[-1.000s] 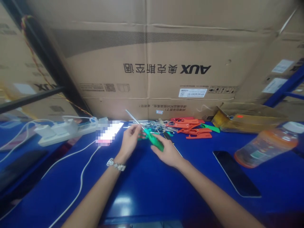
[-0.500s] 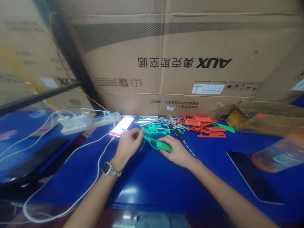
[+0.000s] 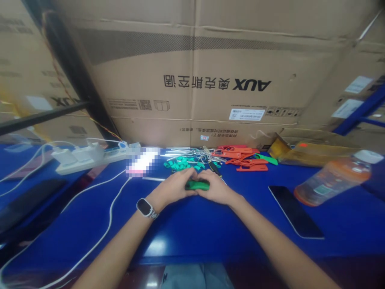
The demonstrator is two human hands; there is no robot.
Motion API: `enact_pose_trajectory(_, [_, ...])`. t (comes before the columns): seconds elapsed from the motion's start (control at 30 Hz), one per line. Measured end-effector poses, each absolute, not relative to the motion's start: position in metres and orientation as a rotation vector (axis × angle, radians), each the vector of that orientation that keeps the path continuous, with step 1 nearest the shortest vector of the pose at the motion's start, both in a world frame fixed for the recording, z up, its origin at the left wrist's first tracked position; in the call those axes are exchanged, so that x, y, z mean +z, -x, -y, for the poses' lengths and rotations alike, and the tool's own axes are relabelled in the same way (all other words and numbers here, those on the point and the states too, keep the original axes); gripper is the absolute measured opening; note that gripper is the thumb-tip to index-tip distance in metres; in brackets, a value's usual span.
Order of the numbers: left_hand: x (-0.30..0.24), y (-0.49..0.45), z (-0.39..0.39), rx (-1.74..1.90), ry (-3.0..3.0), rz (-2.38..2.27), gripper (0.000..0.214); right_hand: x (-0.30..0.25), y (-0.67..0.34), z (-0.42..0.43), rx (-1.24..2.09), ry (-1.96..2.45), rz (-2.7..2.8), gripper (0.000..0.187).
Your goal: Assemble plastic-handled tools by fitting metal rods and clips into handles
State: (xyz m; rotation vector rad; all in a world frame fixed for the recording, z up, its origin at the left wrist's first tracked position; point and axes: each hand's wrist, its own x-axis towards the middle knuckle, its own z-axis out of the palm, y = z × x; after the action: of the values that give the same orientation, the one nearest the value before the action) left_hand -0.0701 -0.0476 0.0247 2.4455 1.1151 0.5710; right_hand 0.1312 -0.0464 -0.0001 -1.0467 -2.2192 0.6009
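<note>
Both hands meet over a green plastic handle piece (image 3: 197, 185) lying on the blue table (image 3: 210, 228). My left hand (image 3: 175, 186), a watch on its wrist, wraps its fingers round the piece's left end. My right hand (image 3: 215, 186) closes on the right end. Just behind the hands lie small green plastic parts (image 3: 180, 163), thin metal rods (image 3: 177, 153) and a black-handled screwdriver (image 3: 214, 168).
A pile of red plastic pieces (image 3: 243, 157) with one green piece lies behind to the right. A dark phone (image 3: 294, 210) and a tipped orange-banded bottle (image 3: 333, 180) sit at right. A lit phone (image 3: 142, 161), power strip (image 3: 81, 157) and white cables sit at left. Large cardboard boxes (image 3: 210, 72) wall the back.
My left hand has dropped from a raised metal rod onto the green piece. Both hands now close together round it, lower on the table.
</note>
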Motion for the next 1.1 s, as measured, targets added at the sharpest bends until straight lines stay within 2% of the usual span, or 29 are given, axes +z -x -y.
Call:
enact_pose_trajectory(0.1, [0.019, 0.075, 0.046, 0.561, -2.471, -1.123, 0.028, 0.009, -0.144, 0.044, 0.540, 1.066, 2.146, 0.026])
enact_pose_trajectory(0.23, [0.018, 0.080, 0.047, 0.520, -2.487, -1.171, 0.027, 0.014, -0.168, 0.044, 0.356, 1.452, 1.944, 0.005])
enact_pose_trajectory(0.4, [0.020, 0.070, 0.046, 0.484, -2.648, -1.186, 0.031, 0.008, -0.180, 0.049, 0.305, 1.844, 1.910, 0.022])
enact_pose_trajectory(0.57, [0.022, 0.053, 0.042, 0.380, -2.817, -1.062, 0.019, 0.008, -0.175, 0.044, 0.385, 1.928, 1.870, 0.011])
enact_pose_trajectory(0.67, [0.025, 0.052, 0.042, 0.349, -2.833, -1.042, 0.021, 0.009, -0.177, 0.039, 0.518, 1.859, 1.744, 0.009])
enact_pose_trajectory(0.8, [0.028, 0.059, 0.045, 0.370, -2.791, -1.070, 0.025, 0.016, -0.177, 0.039, 1.048, 1.571, 1.438, 0.015])
enact_pose_trajectory(0.9, [0.026, 0.063, 0.045, 0.345, -2.766, -1.088, 0.029, 0.028, -0.168, 0.038, 1.373, 1.266, 1.201, 0.026])
enact_pose_trajectory(0.97, [0.023, 0.064, 0.043, 0.360, -2.772, -1.101, 0.034, 0.036, -0.159, 0.033, 1.416, 1.116, 1.144, 0.031])
enact_pose_trajectory(1.1, [0.016, 0.066, 0.039, 0.400, -2.836, -1.167, 0.040, 0.044, -0.134, 0.008, 1.295, 0.994, 1.151, 0.025])
